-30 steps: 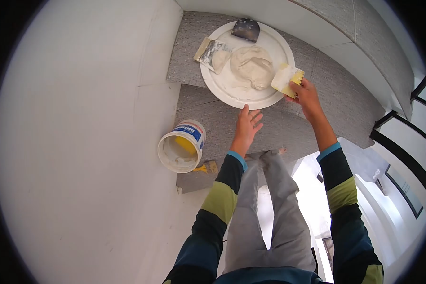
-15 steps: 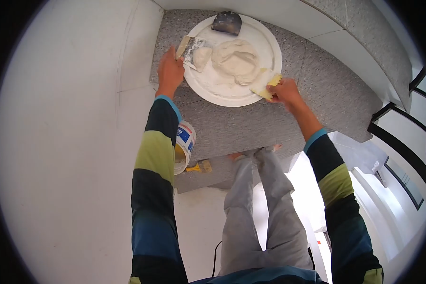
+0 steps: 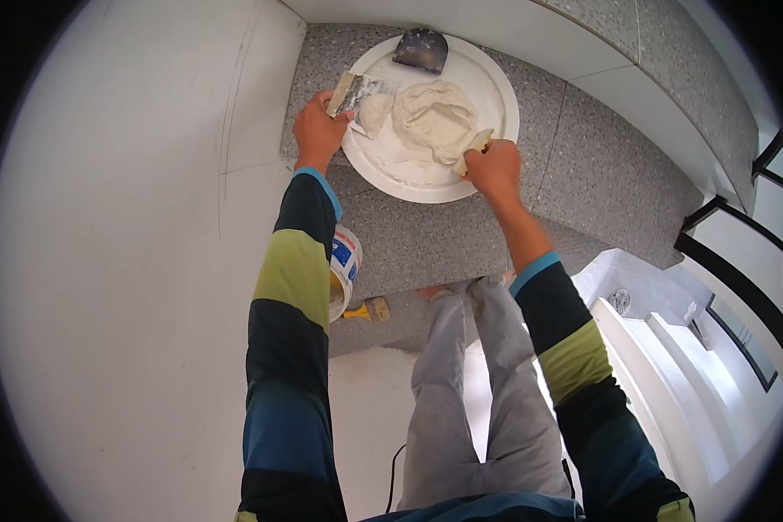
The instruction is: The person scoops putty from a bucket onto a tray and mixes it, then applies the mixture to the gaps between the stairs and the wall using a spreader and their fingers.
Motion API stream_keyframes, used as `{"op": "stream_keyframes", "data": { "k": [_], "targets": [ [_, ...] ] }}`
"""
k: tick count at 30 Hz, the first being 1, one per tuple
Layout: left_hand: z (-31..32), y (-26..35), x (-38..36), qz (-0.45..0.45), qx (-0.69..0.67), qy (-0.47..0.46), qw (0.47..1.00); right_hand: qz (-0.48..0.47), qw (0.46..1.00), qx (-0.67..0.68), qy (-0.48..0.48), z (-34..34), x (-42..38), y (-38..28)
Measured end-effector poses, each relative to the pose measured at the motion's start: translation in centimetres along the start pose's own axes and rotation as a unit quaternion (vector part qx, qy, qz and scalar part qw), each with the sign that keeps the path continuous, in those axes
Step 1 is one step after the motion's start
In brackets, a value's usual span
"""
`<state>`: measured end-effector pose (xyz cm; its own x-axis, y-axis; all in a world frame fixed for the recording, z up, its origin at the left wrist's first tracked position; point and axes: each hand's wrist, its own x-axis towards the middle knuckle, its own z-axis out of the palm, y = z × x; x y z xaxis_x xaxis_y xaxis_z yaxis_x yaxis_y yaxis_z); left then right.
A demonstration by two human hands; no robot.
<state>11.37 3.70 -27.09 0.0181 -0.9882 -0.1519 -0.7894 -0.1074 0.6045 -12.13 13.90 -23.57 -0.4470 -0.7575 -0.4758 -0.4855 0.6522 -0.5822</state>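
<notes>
On a round white tray (image 3: 390, 178) lies a mound of off-white paste (image 3: 435, 117). My left hand (image 3: 319, 128) is closed on a wide scraper (image 3: 365, 90) at the tray's left side, and a lump of paste (image 3: 375, 113) rests on its blade. At the lower right of the mound, my right hand (image 3: 496, 167) pinches a yellow spreader (image 3: 476, 150), partly hidden by the fingers. A dark scraper blade (image 3: 421, 51) lies at the tray's top edge.
The tray stands on a speckled grey stone step (image 3: 426, 235). Below it are a white bucket (image 3: 345, 265), partly behind my left sleeve, and a yellow-handled brush (image 3: 368, 310). A white wall (image 3: 130, 217) rises at the left. Black railings (image 3: 731, 261) stand at the right.
My right hand has moved left and inward with the yellow spreader, from the tray's right rim to the mound's edge. The left hand and its scraper have barely shifted.
</notes>
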Motion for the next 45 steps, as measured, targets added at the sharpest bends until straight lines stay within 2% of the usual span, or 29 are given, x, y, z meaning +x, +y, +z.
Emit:
{"op": "stream_keyframes", "data": {
  "k": [5,8,10,14,16,17,19,22,23,25,28,30,35,36,37,38,39,41,42,43,44,45],
  "targets": [
    [-0.1,0.0,0.0,0.009,0.013,0.017,1.000,0.001,0.998,-0.066,0.014,0.8,-0.7,-2.5],
    [-0.4,0.4,0.0,0.011,0.028,0.013,0.999,-0.051,0.993,-0.109,-0.020,-0.2,-0.9,-4.0],
    [-0.3,0.3,0.1,0.010,0.023,0.017,1.000,-0.091,0.976,-0.193,-0.049,-1.3,-0.2,-3.8],
    [0.3,-0.6,0.2,-0.008,-0.013,0.014,1.000,-0.163,0.963,-0.216,-0.008,-5.3,5.8,-1.5],
    [0.5,-0.7,0.1,-0.007,-0.020,0.019,1.000,-0.258,0.934,-0.246,0.032,-4.9,11.8,1.1],
    [0.4,-0.8,0.0,-0.004,-0.024,0.025,0.999,-0.260,0.933,-0.247,0.029,-4.5,12.7,0.2],
    [0.3,-0.3,-0.1,-0.014,-0.008,0.027,1.000,-0.208,0.949,-0.212,-0.105,-4.4,13.4,-2.1],
    [0.1,-0.3,-0.1,-0.026,0.005,0.030,0.999,-0.250,0.926,-0.233,-0.159,-4.6,13.1,-3.9],
    [0.1,-0.2,0.0,-0.029,0.001,0.031,0.999,-0.249,0.926,-0.236,-0.159,-4.3,12.5,-4.0],
    [0.1,-0.1,0.0,-0.035,-0.002,0.032,0.999,-0.340,0.879,-0.331,-0.047,-3.2,9.3,-4.9],
    [0.3,0.0,0.1,-0.038,0.014,0.033,0.999,-0.321,0.869,-0.375,-0.022,-1.6,4.9,-6.2],
    [0.2,0.3,0.2,-0.033,0.031,0.035,0.998,-0.358,0.845,-0.398,-0.012,-0.5,3.8,-5.6],
    [-0.5,0.6,0.7,-0.027,0.042,0.005,0.999,-0.390,0.835,-0.388,0.005,-3.3,4.1,-5.4],
    [-0.8,0.5,0.8,-0.031,0.041,0.008,0.999,-0.414,0.828,-0.376,0.033,-4.3,4.6,-5.5],
    [-1.3,0.5,0.8,0.002,0.009,-0.003,1.000,-0.435,0.821,-0.366,0.057,-5.0,4.5,-5.8],
    [-1.5,0.6,0.6,0.035,-0.025,-0.017,0.999,-0.432,0.821,-0.370,0.049,-5.5,4.5,-6.3],
    [-1.5,0.9,0.3,0.030,-0.027,-0.024,0.999,-0.421,0.841,-0.339,0.007,-6.0,4.6,-7.2],
    [-2.0,1.7,0.5,-0.040,-0.231,-0.143,0.962,-0.412,0.859,-0.303,-0.030,-5.6,5.5,-8.1],
    [-2.0,1.7,0.3,-0.042,-0.228,-0.141,0.963,-0.437,0.864,-0.242,-0.053,-5.1,6.1,-8.3],
    [-2.0,1.7,0.3,-0.006,-0.162,-0.161,0.974,-0.461,0.865,-0.182,-0.074,-4.7,6.9,-8.7],
    [-1.9,1.8,0.2,0.031,-0.096,-0.181,0.978,-0.463,0.864,-0.182,-0.074,-4.1,7.8,-9.2],
    [-2.0,2.1,-0.1,0.032,-0.096,-0.179,0.979,-0.478,0.860,-0.153,-0.094,-3.5,8.8,-9.7]
  ]
}}
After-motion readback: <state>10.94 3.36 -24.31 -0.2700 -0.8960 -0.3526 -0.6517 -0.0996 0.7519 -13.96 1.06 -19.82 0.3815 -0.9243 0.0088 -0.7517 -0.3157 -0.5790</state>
